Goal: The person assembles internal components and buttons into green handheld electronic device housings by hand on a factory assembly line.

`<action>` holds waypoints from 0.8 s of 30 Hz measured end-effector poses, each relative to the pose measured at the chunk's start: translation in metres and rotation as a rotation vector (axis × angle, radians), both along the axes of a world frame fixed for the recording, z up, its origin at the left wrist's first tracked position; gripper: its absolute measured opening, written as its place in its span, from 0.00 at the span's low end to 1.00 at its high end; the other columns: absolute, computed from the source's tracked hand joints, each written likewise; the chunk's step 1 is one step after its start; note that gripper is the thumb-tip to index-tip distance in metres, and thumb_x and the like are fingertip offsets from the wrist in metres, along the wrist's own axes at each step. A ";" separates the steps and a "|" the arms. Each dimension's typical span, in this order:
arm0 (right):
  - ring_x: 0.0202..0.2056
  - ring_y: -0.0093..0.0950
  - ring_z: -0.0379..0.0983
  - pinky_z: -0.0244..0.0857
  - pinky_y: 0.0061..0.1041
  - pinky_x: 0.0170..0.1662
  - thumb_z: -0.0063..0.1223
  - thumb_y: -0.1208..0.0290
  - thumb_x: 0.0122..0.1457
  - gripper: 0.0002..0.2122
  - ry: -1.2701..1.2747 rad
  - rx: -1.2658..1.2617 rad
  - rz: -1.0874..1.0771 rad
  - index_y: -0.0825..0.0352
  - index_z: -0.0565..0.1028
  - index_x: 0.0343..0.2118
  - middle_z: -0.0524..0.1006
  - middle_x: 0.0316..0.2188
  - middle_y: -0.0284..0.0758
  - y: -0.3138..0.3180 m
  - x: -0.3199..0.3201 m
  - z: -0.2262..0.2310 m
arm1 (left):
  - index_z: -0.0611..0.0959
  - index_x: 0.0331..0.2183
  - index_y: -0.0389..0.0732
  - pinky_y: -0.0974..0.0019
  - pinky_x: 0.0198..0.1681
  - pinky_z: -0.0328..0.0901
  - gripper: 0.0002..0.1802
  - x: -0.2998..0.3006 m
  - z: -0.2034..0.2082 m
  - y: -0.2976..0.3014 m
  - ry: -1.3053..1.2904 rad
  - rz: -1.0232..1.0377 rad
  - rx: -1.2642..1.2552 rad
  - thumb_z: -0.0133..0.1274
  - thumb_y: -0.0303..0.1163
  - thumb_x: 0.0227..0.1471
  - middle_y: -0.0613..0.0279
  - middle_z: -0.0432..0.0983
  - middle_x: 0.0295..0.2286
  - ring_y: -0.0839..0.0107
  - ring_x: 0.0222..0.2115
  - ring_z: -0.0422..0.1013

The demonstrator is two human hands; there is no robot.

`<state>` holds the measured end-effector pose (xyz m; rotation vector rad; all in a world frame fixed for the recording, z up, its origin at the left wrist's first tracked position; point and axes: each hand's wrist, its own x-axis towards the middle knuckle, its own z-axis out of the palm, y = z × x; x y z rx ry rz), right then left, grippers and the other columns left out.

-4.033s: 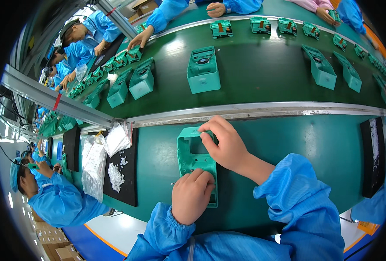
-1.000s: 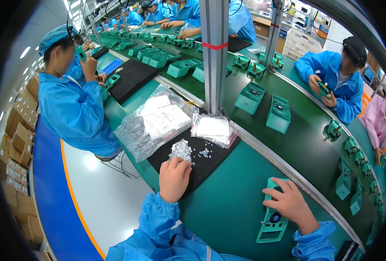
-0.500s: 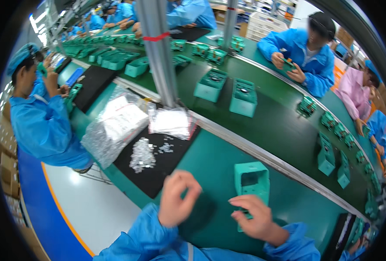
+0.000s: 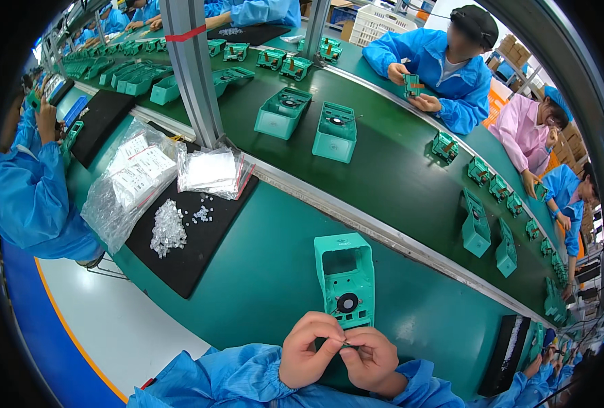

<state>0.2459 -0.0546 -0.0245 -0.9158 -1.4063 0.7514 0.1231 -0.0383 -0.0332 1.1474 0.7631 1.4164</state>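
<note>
A teal-green plastic housing [image 4: 328, 285] lies on the green bench straight in front of me. It has a rectangular window at its far end and a round black speaker [image 4: 347, 303] at its near end. Just on the near side of it, my left hand [image 4: 309, 351] and my right hand [image 4: 371, 356] meet, thumbs and forefingers pinched together. Whatever sits between the fingertips is too small to make out. To the left, a black mat [image 4: 192, 262] bears a heap of small clear pieces [image 4: 169, 229] and a few scattered ones [image 4: 203, 215].
Plastic bags [image 4: 135, 177] and a packet [image 4: 210, 171] lie on the mat's far end. A metal post [image 4: 194, 81] rises behind them. Beyond a metal rail, a conveyor [image 4: 397, 183] carries more green housings [image 4: 334, 132]. Co-workers sit left and across. A black tray [image 4: 505, 353] stands right.
My hands, apart before, have come together at the fingertips. My right hand has drawn back from over the housing, so its speaker now shows. The whole view has shifted.
</note>
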 end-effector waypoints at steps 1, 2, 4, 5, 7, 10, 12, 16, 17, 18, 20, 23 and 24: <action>0.29 0.26 0.74 0.68 0.18 0.29 0.55 0.83 0.50 0.06 0.017 -0.048 -0.004 0.74 0.72 0.32 0.76 0.29 0.43 -0.001 0.000 -0.001 | 0.79 0.29 0.38 0.69 0.39 0.63 0.03 -0.001 -0.001 0.000 0.009 0.000 0.012 0.55 0.22 0.46 0.60 0.71 0.31 0.69 0.34 0.68; 0.28 0.26 0.74 0.67 0.17 0.27 0.56 0.82 0.50 0.06 0.033 -0.097 -0.008 0.74 0.72 0.31 0.76 0.29 0.43 -0.002 -0.001 -0.002 | 0.79 0.29 0.39 0.69 0.39 0.63 0.04 -0.001 -0.003 0.000 0.016 0.000 0.024 0.55 0.22 0.46 0.60 0.72 0.32 0.69 0.34 0.69; 0.28 0.28 0.74 0.66 0.19 0.28 0.57 0.81 0.49 0.06 -0.044 -0.075 -0.028 0.73 0.73 0.30 0.76 0.28 0.41 0.001 0.001 0.005 | 0.79 0.30 0.40 0.69 0.39 0.63 0.05 -0.003 -0.008 0.001 0.070 -0.002 0.061 0.56 0.23 0.45 0.60 0.72 0.33 0.69 0.34 0.69; 0.28 0.30 0.73 0.66 0.22 0.28 0.59 0.79 0.48 0.06 -0.122 -0.053 -0.050 0.72 0.73 0.28 0.76 0.27 0.40 0.005 0.004 0.009 | 0.79 0.30 0.40 0.68 0.39 0.63 0.07 -0.004 -0.010 0.002 0.122 -0.006 0.100 0.56 0.23 0.44 0.60 0.73 0.34 0.68 0.35 0.69; 0.31 0.32 0.72 0.65 0.26 0.32 0.60 0.78 0.46 0.06 -0.310 0.034 -0.064 0.70 0.74 0.26 0.76 0.28 0.39 0.026 0.023 0.018 | 0.79 0.32 0.40 0.67 0.40 0.63 0.09 -0.014 -0.005 0.005 0.325 0.020 0.227 0.56 0.24 0.44 0.58 0.72 0.36 0.66 0.35 0.69; 0.44 0.40 0.65 0.59 0.38 0.46 0.62 0.73 0.41 0.06 -0.770 0.086 -0.129 0.63 0.75 0.22 0.72 0.39 0.38 0.065 0.050 0.036 | 0.78 0.37 0.38 0.65 0.44 0.63 0.14 -0.017 -0.016 0.003 0.669 -0.094 0.581 0.56 0.28 0.44 0.56 0.71 0.41 0.64 0.39 0.69; 0.49 0.41 0.59 0.55 0.44 0.49 0.61 0.71 0.41 0.05 -0.940 0.098 -0.038 0.62 0.75 0.22 0.68 0.44 0.36 0.093 0.054 0.033 | 0.78 0.40 0.38 0.64 0.47 0.62 0.18 -0.017 -0.032 -0.002 0.811 -0.237 0.800 0.55 0.30 0.43 0.56 0.70 0.45 0.63 0.41 0.69; 0.59 0.44 0.46 0.45 0.64 0.51 0.58 0.68 0.44 0.04 -1.393 0.026 0.091 0.59 0.76 0.20 0.61 0.53 0.30 0.109 0.049 0.028 | 0.75 0.45 0.36 0.64 0.52 0.59 0.23 -0.012 -0.045 -0.006 1.158 -0.277 0.862 0.53 0.33 0.44 0.59 0.65 0.51 0.67 0.44 0.68; 0.59 0.44 0.46 0.45 0.64 0.51 0.58 0.68 0.44 0.04 -1.399 0.027 0.092 0.59 0.76 0.20 0.61 0.53 0.30 0.111 0.049 0.029 | 0.74 0.45 0.35 0.63 0.54 0.57 0.23 -0.010 -0.049 -0.008 1.129 -0.295 0.842 0.50 0.31 0.45 0.56 0.62 0.52 0.66 0.45 0.67; 0.59 0.45 0.45 0.42 0.68 0.51 0.58 0.68 0.44 0.03 -1.374 -0.018 0.126 0.59 0.76 0.19 0.60 0.54 0.29 0.114 0.049 0.029 | 0.73 0.46 0.33 0.62 0.56 0.55 0.22 -0.010 -0.050 -0.009 1.106 -0.312 0.816 0.47 0.30 0.46 0.53 0.60 0.53 0.65 0.47 0.66; 0.60 0.46 0.44 0.39 0.71 0.51 0.57 0.68 0.44 0.03 -1.351 -0.064 0.167 0.59 0.76 0.18 0.59 0.54 0.28 0.118 0.047 0.030 | 0.73 0.46 0.33 0.62 0.56 0.55 0.22 -0.011 -0.049 -0.009 1.104 -0.309 0.807 0.47 0.30 0.46 0.53 0.60 0.53 0.65 0.47 0.66; 0.59 0.46 0.45 0.41 0.70 0.51 0.57 0.69 0.44 0.04 -1.385 -0.112 0.181 0.59 0.77 0.17 0.59 0.54 0.28 0.123 0.041 0.031 | 0.74 0.45 0.35 0.63 0.55 0.57 0.23 -0.013 -0.047 -0.005 1.110 -0.292 0.818 0.50 0.31 0.45 0.55 0.62 0.52 0.67 0.45 0.68; 0.59 0.46 0.46 0.41 0.69 0.51 0.57 0.69 0.44 0.03 -1.405 -0.099 0.181 0.59 0.77 0.17 0.59 0.54 0.29 0.126 0.039 0.030 | 0.75 0.45 0.36 0.64 0.52 0.59 0.23 -0.013 -0.047 -0.004 1.115 -0.269 0.837 0.53 0.32 0.44 0.58 0.64 0.51 0.68 0.43 0.69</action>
